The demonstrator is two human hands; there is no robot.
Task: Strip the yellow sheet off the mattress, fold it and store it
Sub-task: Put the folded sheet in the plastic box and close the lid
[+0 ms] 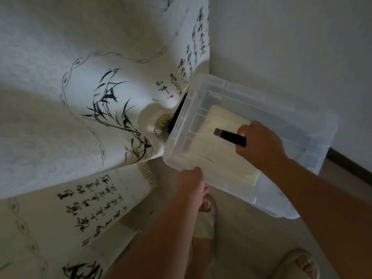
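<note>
Head view: the folded sheet (217, 156), pale yellow, lies flat inside a clear plastic bin (281, 101) and shows through its top. The bin is held tilted above the floor (241, 228), close beside the corner of the mattress (80, 97), which is printed with bamboo and calligraphy. The right hand (261, 146) is curled round a black handle (229, 136) on the bin's top. The left hand (191, 182) grips the bin's near edge from the side.

The sheet looks soft and light, so it may slide or slump toward the low end if the bin tips further. The bin looks stiff, smooth and probably slippery. The safest hold is likely one hand on the handle and the other under a rim or corner, keeping it level.
</note>
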